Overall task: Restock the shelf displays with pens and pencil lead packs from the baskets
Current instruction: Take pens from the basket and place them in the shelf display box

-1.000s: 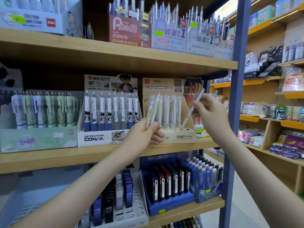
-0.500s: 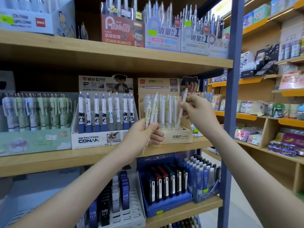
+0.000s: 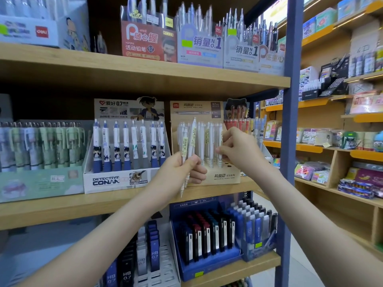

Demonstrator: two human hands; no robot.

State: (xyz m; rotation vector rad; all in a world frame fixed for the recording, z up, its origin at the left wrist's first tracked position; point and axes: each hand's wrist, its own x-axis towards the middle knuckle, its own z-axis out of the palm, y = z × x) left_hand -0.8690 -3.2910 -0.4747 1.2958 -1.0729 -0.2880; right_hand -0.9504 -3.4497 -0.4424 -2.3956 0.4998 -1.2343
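Observation:
My left hand (image 3: 182,170) grips a small bundle of white pens (image 3: 187,146) upright, just in front of the left part of the beige display box (image 3: 224,177) on the middle shelf. My right hand (image 3: 238,150) is at the right end of the box's row of white pens. Its fingertips pinch one white pen (image 3: 221,160) that stands among the others there. Dark pencil lead packs (image 3: 207,235) fill a blue tray on the lower shelf, with HB 0.7 lead packs (image 3: 154,253) in a white tray to their left.
A Detective Conan pen box (image 3: 107,181) and a green pen box (image 3: 41,183) stand left of the beige box. The upper shelf board (image 3: 145,71) hangs close above. A blue upright post (image 3: 290,141) bounds the shelf on the right, with other shelves beyond.
My right hand has carried its white pen down and to the left, from beside the box into the row of pens. My left hand has kept its bundle in the same place.

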